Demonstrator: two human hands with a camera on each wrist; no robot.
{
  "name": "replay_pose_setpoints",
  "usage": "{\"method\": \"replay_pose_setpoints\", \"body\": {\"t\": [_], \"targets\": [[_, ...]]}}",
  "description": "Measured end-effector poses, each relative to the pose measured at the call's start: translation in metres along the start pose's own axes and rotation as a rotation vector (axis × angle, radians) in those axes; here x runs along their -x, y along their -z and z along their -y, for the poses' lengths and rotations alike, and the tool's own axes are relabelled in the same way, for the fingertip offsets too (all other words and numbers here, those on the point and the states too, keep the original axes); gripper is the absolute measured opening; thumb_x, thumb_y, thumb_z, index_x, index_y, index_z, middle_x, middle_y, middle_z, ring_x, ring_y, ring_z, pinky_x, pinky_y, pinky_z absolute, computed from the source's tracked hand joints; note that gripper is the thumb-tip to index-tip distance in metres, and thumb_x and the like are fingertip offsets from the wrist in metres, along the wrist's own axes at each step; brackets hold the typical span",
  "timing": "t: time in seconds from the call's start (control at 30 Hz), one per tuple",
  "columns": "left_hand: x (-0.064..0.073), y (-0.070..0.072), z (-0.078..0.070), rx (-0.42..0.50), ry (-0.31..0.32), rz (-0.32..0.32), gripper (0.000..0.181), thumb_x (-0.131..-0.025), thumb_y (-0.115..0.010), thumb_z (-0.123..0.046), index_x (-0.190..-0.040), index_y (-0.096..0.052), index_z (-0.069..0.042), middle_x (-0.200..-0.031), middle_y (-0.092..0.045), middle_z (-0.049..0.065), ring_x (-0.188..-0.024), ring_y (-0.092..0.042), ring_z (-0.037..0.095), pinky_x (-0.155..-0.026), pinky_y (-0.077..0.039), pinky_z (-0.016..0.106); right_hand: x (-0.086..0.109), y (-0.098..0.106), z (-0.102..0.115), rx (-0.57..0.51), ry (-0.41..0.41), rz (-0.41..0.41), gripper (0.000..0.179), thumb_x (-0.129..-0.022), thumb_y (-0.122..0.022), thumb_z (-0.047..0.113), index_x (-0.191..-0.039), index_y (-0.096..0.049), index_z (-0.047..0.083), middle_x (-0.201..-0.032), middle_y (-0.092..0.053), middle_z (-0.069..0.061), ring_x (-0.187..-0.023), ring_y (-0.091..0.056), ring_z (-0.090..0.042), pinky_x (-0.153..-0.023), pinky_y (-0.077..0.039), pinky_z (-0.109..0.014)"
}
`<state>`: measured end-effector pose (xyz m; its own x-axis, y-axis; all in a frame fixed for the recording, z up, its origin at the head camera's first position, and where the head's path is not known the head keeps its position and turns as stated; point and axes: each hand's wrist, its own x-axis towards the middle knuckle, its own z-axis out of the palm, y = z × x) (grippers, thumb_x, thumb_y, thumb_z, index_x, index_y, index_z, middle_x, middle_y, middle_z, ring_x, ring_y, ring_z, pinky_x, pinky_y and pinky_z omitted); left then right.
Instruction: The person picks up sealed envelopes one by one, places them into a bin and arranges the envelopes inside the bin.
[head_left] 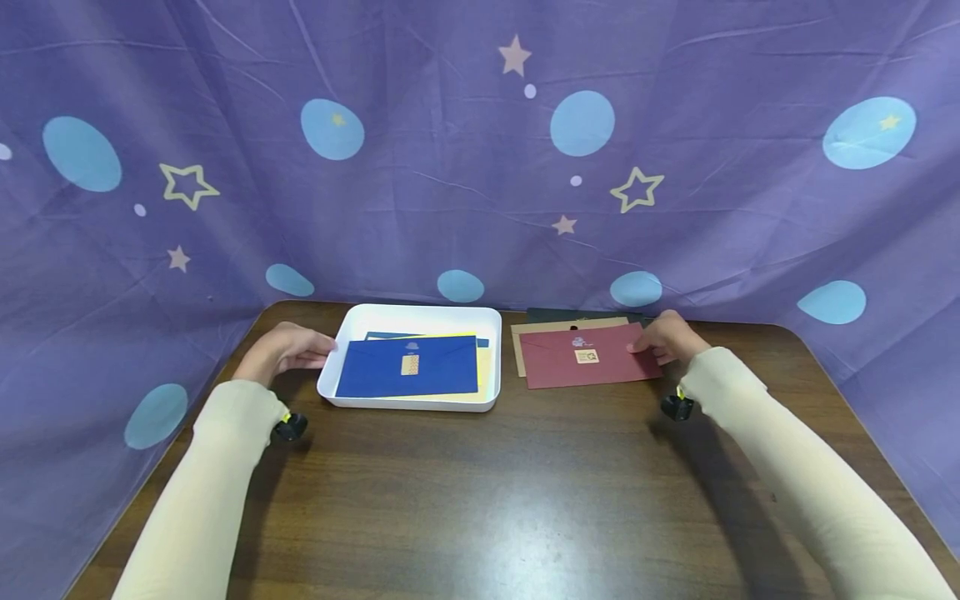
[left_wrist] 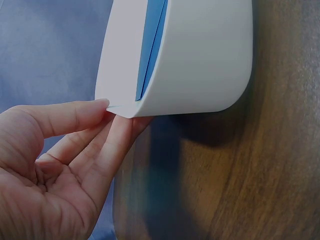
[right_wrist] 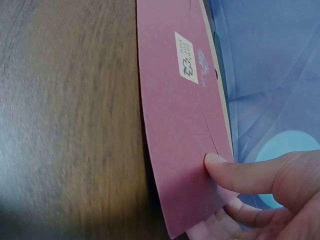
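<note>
My left hand (head_left: 294, 346) pinches the left rim of a white plastic tray (left_wrist: 205, 60), thumb on the inside and fingers beneath the edge. Inside the tray lies a blue envelope (head_left: 442, 367) with a small patterned sticker, over a yellow envelope (head_left: 486, 367) and another blue-teal one (head_left: 483, 342). On the right, my right hand (head_left: 663, 337) pinches the right end of a dark red envelope (right_wrist: 175, 115), thumb on top and fingers underneath. It carries a cream sticker and a silvery print. Partly covered behind it are a tan envelope (head_left: 517, 350) and a dark green one (head_left: 547, 316).
The brown wooden table (head_left: 465, 483) has rounded far corners. A purple curtain (head_left: 465, 208) with stars and blue dots hangs right behind its back edge and along both sides. Tray and envelopes sit near that back edge, side by side.
</note>
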<state>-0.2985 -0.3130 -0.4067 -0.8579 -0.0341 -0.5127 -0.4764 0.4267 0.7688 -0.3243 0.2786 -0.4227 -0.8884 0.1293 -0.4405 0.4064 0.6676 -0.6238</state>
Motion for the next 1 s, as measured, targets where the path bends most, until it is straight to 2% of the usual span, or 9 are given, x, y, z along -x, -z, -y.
{"method": "replay_pose_setpoints", "body": {"t": [0.13,0.37,0.47,0.6,0.73,1.0], "targets": [[0.001,0.000,0.000,0.002,0.000,0.000,0.013,-0.096,-0.066,-0.005,-0.105,-0.064,0.004,-0.073,-0.068,-0.005,-0.069,-0.067,0.004,-0.074,-0.064,0.021,-0.004,0.006,-0.004,-0.013,0.010,0.022,0.042,-0.088,-0.073,0.005,-0.120,-0.058,-0.018,-0.109,-0.066,-0.022,-0.093,-0.069,-0.030,-0.086,-0.065,-0.043],[0.001,0.001,0.000,0.004,-0.004,0.002,0.013,-0.096,-0.065,-0.005,-0.105,-0.064,0.004,-0.073,-0.069,-0.005,-0.069,-0.067,0.005,-0.071,-0.064,0.020,-0.002,0.020,-0.010,-0.041,0.042,0.139,0.041,-0.094,-0.066,0.001,-0.129,-0.053,-0.016,-0.100,-0.070,-0.014,-0.098,-0.066,-0.028,-0.094,-0.063,-0.045],[0.001,0.001,0.000,0.003,-0.004,0.000,0.014,-0.096,-0.066,-0.005,-0.105,-0.064,0.005,-0.073,-0.069,-0.005,-0.069,-0.067,0.005,-0.071,-0.064,0.020,-0.004,0.026,-0.013,-0.083,0.044,0.191,0.036,-0.095,-0.062,-0.002,-0.127,-0.051,-0.015,-0.091,-0.072,-0.008,-0.092,-0.067,-0.023,-0.096,-0.061,-0.048],[0.001,0.001,0.000,0.003,-0.005,0.004,0.013,-0.096,-0.066,-0.005,-0.105,-0.064,0.004,-0.073,-0.069,-0.005,-0.069,-0.067,0.005,-0.071,-0.064,0.020,-0.006,0.033,-0.017,-0.156,0.033,0.238,0.027,-0.097,-0.060,-0.004,-0.122,-0.054,-0.012,-0.080,-0.072,0.000,-0.080,-0.068,-0.014,-0.092,-0.063,-0.045],[0.001,0.001,0.001,0.003,-0.010,0.006,0.011,-0.095,-0.066,-0.005,-0.103,-0.065,0.003,-0.073,-0.069,-0.005,-0.069,-0.067,0.004,-0.071,-0.064,0.020,-0.007,0.038,-0.022,-0.200,0.041,0.305,0.026,-0.100,-0.056,-0.004,-0.124,-0.054,-0.013,-0.080,-0.072,0.002,-0.078,-0.068,-0.011,-0.086,-0.065,-0.039],[0.000,0.001,0.001,0.012,-0.012,0.016,0.013,-0.096,-0.066,-0.005,-0.105,-0.064,0.004,-0.073,-0.069,-0.006,-0.069,-0.067,0.004,-0.072,-0.064,0.020,-0.009,0.044,-0.034,-0.253,0.076,0.425,0.035,-0.104,-0.048,-0.004,-0.137,-0.045,-0.012,-0.083,-0.068,0.011,-0.080,-0.066,-0.005,-0.083,-0.063,-0.026]]}}
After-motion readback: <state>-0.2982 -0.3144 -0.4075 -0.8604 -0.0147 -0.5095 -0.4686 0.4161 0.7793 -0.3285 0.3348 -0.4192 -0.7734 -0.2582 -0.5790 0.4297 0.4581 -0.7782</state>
